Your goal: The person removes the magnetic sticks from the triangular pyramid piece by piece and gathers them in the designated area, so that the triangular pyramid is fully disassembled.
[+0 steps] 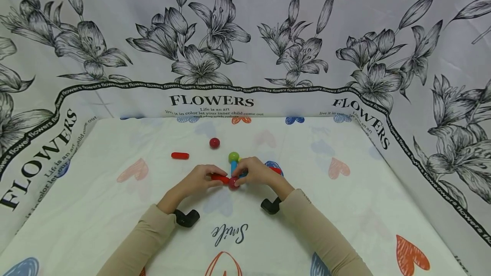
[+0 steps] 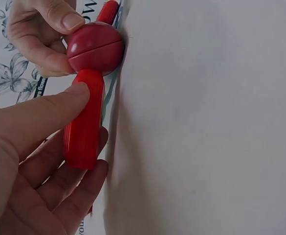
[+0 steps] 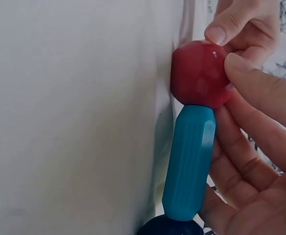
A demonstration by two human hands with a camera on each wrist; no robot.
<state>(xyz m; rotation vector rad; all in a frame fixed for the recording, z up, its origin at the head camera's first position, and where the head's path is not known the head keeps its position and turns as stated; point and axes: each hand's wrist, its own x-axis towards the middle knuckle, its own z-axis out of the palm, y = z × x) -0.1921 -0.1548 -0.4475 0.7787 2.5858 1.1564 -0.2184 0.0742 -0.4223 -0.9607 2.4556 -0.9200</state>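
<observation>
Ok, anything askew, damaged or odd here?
Nothing clearly stands out. The left hand holds a red stick against the red ball, which the right hand pinches; the thin line across that ball looks like a seam, not damage.

Left hand point(image 2: 28, 181) grips a ribbed red stick point(image 2: 83, 129) – thumb flat on its near face, fingers behind, two fingertips showing past its edge. Just beyond the thumb tip, the stick's end meets a glossy red ball point(image 2: 96, 49) marked by a groove across its middle. Farther out from the left hand, the right hand point(image 2: 30, 32) pinches that ball between thumb and fingers. Past the ball projects a second red piece point(image 2: 108, 11) – contact undetermined. Pale cloth point(image 2: 196, 122) lies beside the hand; flower-printed fabric point(image 2: 8, 73) shows behind.
</observation>
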